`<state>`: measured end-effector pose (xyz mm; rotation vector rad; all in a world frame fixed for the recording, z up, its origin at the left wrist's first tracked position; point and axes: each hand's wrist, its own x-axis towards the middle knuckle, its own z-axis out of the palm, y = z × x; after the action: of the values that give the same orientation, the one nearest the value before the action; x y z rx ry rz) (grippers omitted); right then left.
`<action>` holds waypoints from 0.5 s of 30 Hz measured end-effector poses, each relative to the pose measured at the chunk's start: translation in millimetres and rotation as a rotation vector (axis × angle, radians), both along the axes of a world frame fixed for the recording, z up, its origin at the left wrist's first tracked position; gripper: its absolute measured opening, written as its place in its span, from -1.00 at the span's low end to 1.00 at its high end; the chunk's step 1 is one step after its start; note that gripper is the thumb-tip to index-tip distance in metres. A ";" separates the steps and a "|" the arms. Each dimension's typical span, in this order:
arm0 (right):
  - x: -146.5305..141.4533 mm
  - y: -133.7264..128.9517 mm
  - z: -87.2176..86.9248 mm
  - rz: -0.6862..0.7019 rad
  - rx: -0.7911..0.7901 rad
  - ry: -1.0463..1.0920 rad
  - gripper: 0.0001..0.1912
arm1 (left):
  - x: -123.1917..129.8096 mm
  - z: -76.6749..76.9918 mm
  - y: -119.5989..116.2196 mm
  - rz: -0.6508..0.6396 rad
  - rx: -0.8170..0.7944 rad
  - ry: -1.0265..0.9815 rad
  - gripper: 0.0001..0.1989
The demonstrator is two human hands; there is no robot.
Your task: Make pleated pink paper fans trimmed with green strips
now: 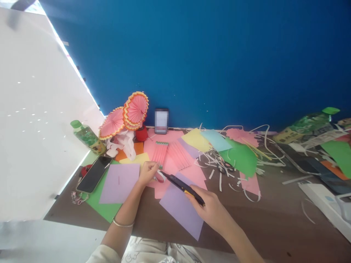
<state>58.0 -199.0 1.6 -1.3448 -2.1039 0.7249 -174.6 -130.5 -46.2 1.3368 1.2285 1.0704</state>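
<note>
My left hand is closed in a pinch at the lower end of a small pink paper piece with a green tip. My right hand is wrapped round a long black tool with a yellow stripe. Its narrow tip points at my left fingertips; its exact kind is unclear. Just beyond my fingers lie pink paper strips with green ends, side by side. A pleated pink paper is to their right. Under my right hand is a purple sheet, and a white-and-pink loop sits below the tip.
Pleated pink-and-orange paper fans stand at the back left near a green-capped bottle. A phone lies on the left; another device leans on the blue wall. White paper scraps and scissors lie right of centre.
</note>
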 end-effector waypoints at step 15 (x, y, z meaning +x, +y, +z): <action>-2.8 -7.5 -6.3 -0.022 -0.021 -0.014 -0.75 | -4.9 -5.4 2.6 0.043 -0.054 -0.145 -0.53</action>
<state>55.3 -206.5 -4.8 -1.3854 -2.0943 0.7323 -179.5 -127.9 -51.7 1.1756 1.1747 1.1362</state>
